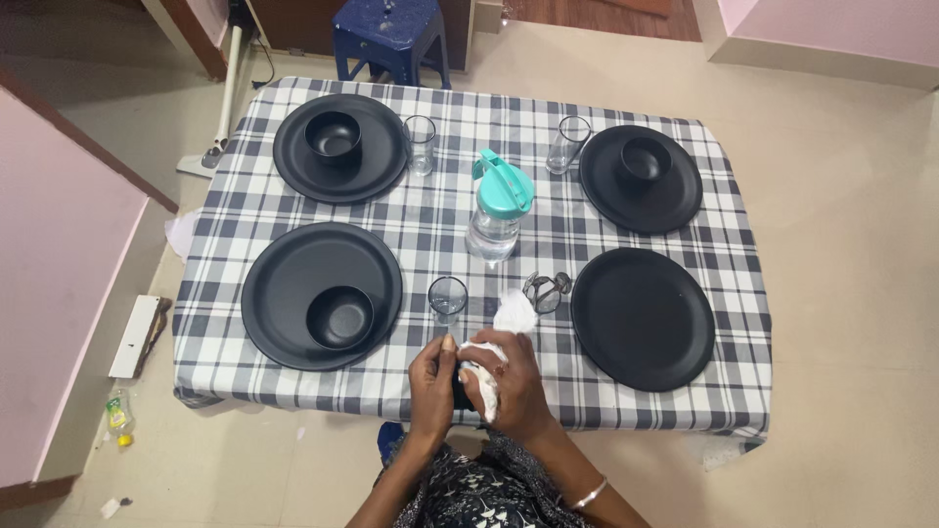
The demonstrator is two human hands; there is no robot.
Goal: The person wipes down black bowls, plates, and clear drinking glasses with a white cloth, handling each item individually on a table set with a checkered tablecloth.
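Both my hands are together at the near edge of the table. My right hand [516,386] grips a white cloth [504,328] that bunches up above its fingers. My left hand [432,383] closes around a small dark object [459,393] held against the cloth; it is mostly hidden, so I cannot tell what it is. Just beyond my hands stands a small clear glass [448,296]. To its right lies a clear glassy item [546,290], next to an empty black plate [642,318].
The table has a black-and-white checked cloth [440,225]. Three more black plates [284,293] [377,161] [675,196] each carry a black bowl. A teal-capped water bottle [499,210] stands mid-table, two glasses [421,145] [568,144] behind it. A blue stool [391,34] is beyond the table.
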